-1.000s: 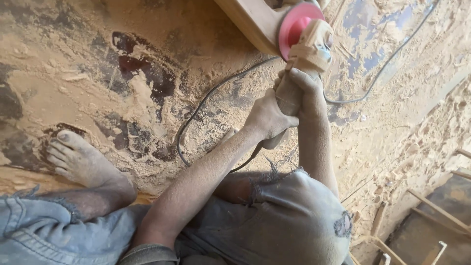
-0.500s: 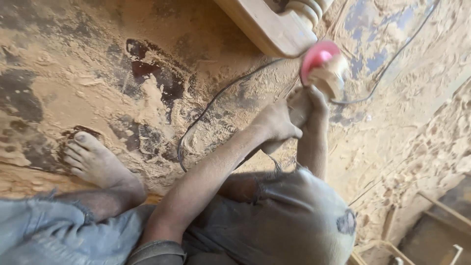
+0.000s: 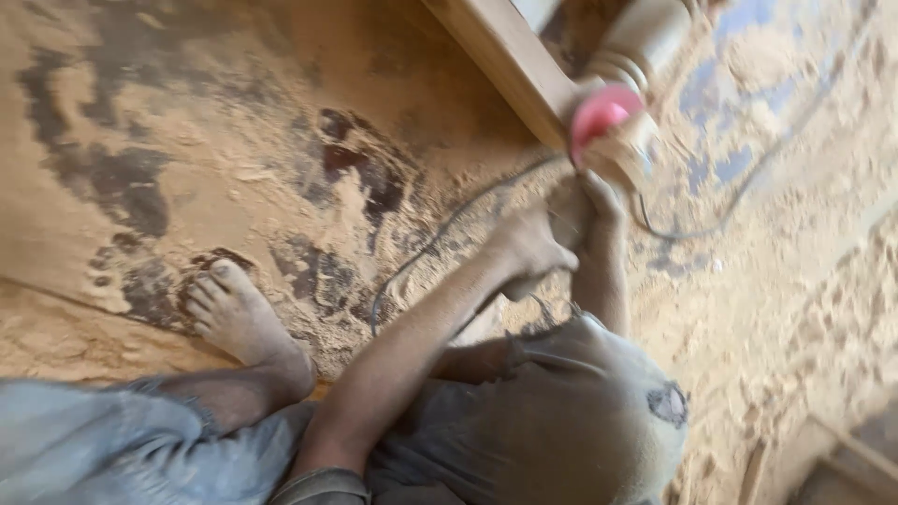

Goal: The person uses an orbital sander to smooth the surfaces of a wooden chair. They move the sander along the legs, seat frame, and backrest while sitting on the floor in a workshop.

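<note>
Right now both of your hands are on a power sander (image 3: 613,140), a pale-bodied tool with a round pink disc at its head, held out in front of you near the top of the head view. Your left hand (image 3: 533,248) grips the rear of the tool, fingers curled round it so that only the knuckles and the back of the hand show. Your right hand (image 3: 599,201) sits just beside it, further up the tool body, wrapped round as well; motion blur keeps you from seeing exactly how the fingertips lie. Both arms stretch forward from a dusty grey-brown shirt (image 3: 571,421).

The pink disc is up against a turned wooden post (image 3: 645,37), pale and rounded with ringed grooves, which lies next to a flat wooden beam (image 3: 510,65) running diagonally from the top edge. Whether the disc actually touches the post cannot be told through the blur.

A thin dark power cord (image 3: 440,234) curves away from the tool across the floor to your left, and another length of it loops off to the right over bluish patches in the dust. The floor (image 3: 187,112) is covered with tan sawdust, with darker bare patches showing through. Your bare foot (image 3: 238,313) is planted on it at lower left, well apart from the sander, with a faded blue trouser leg (image 3: 103,444) above it.
</note>
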